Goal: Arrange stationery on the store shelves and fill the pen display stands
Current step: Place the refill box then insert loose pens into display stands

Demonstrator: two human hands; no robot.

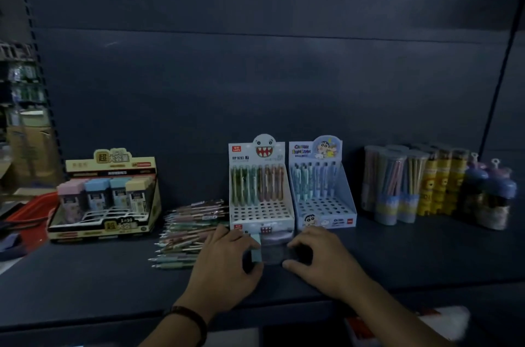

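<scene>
On the dark shelf (85, 284) stand two pen display stands: a white one with a toothy cartoon face (260, 190) and a light blue cartoon one (321, 190). Each has pens in its back rows and bare holes in front. A loose pile of pens (187, 233) lies left of the white stand. In front of the white stand, my left hand (224, 258) and my right hand (315, 253) grip a small pale box with a dark clear front (272, 250) from both sides, fingers and thumbs curled round its ends.
A yellow display box of pastel cases (105, 198) stands at the left, with a red bag (31, 210) beyond it. Clear tubes of pencils (395, 184), yellow tubes (440, 181) and blue-capped jars (491, 193) line the right. The shelf's front edge runs below my wrists.
</scene>
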